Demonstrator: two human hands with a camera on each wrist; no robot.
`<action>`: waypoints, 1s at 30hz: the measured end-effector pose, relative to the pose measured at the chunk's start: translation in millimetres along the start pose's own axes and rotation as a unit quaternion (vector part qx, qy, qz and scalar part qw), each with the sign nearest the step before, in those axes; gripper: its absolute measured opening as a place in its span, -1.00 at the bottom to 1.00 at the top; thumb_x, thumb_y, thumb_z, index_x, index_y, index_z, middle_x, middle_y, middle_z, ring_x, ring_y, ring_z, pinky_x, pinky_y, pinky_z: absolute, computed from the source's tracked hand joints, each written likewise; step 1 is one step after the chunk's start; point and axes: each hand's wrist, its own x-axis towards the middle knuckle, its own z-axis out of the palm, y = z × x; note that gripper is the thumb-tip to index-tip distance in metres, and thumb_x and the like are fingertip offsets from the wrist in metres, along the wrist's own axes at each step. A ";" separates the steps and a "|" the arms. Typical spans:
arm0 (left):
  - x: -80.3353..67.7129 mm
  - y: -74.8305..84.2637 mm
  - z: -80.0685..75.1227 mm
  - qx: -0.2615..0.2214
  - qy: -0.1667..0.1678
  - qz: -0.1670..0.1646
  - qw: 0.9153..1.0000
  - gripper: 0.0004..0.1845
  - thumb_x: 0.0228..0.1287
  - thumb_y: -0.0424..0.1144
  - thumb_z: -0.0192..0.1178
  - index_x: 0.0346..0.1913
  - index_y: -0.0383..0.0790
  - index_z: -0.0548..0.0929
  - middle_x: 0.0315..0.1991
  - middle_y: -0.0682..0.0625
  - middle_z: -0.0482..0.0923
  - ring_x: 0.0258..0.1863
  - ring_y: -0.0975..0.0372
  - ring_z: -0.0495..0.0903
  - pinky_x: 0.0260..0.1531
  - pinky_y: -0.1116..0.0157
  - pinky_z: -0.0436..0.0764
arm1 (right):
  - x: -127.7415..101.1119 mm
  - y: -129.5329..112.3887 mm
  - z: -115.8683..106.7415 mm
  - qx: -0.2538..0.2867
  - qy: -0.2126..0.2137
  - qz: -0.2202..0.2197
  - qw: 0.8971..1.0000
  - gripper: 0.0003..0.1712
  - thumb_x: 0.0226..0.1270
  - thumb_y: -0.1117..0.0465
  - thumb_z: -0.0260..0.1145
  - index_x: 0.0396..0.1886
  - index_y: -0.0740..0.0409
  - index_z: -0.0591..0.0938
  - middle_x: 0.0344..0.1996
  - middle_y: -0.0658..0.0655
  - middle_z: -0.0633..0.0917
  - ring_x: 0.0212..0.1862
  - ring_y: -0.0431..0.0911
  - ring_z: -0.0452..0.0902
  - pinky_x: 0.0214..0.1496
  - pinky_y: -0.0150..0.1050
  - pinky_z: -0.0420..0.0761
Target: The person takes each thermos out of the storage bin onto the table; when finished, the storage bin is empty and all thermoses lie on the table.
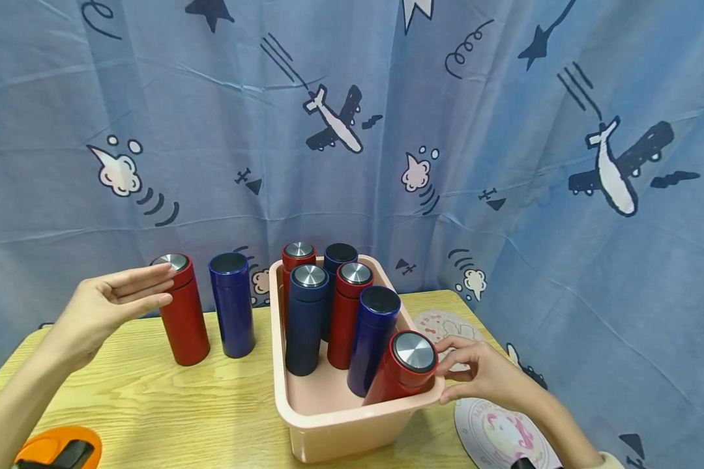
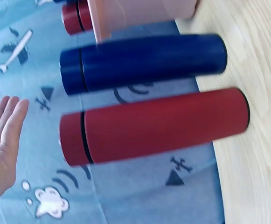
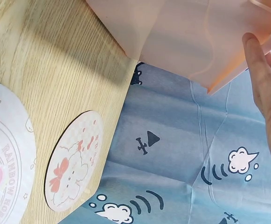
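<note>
A: What is hiding?

B: Lots of bottoms! The leaning red bottle (image 1: 407,372) is tipping in the near right corner of the pink tub (image 1: 352,430), and the wall is hiding its low end. Five more bottles (image 1: 350,312) are standing in there, and the front ones are covering parts of the back ones.

A: Is anything getting cut off?

B: Yes! An orange thing (image 1: 41,446) is poking in at the bottom left, so it is hard to tell what it is. The left wrist view is cutting off most of the tub. The right wrist view is cutting off the right hand (image 1: 484,372). In the head view, that hand is hiding part of a round mat (image 1: 446,322).

A: How is the left hand (image 1: 101,301) looking?

B: It is hanging in the air with its fingers pointing straight. Its grip is holding nothing. A gap is showing between it and the standing red bottle (image 1: 184,319). A blue bottle (image 1: 232,312) is standing beside that one on the counter (image 1: 223,404).

A: And the right?

B: Its fingers are bending, and its grip is grasping the tub's rim. Whether they are touching the leaning bottle too is hard to tell.
</note>
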 end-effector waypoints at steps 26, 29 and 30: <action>63.0 -39.5 108.6 0.054 -0.052 -0.068 0.995 -0.33 0.16 -0.30 0.36 0.32 -0.41 0.38 0.28 -0.25 0.40 0.25 0.03 0.42 0.13 0.30 0.48 | -0.9 -1.2 0.3 -0.003 0.004 0.011 1.000 -0.76 0.05 0.40 0.46 -0.23 0.34 0.71 -0.03 0.09 0.53 0.10 -0.31 0.47 0.03 -0.19 0.59; 76.6 -51.0 113.8 0.039 -0.051 -0.069 0.996 -0.28 0.16 -0.31 0.36 0.36 -0.39 0.33 0.33 -0.21 0.34 0.32 0.06 0.33 0.21 0.28 0.38 | -1.0 -0.6 0.9 -0.003 0.004 0.005 1.000 -0.75 0.04 0.40 0.46 -0.22 0.34 0.71 -0.02 0.07 0.53 0.10 -0.31 0.46 0.03 -0.19 0.59; 80.6 -54.8 114.7 0.027 -0.053 -0.069 0.996 -0.28 0.17 -0.33 0.35 0.37 -0.39 0.31 0.35 -0.21 0.31 0.33 0.06 0.30 0.22 0.27 0.36 | -1.0 -0.3 1.2 -0.003 0.004 0.004 1.000 -0.75 0.04 0.40 0.46 -0.22 0.34 0.71 -0.02 0.06 0.53 0.11 -0.30 0.46 0.03 -0.18 0.59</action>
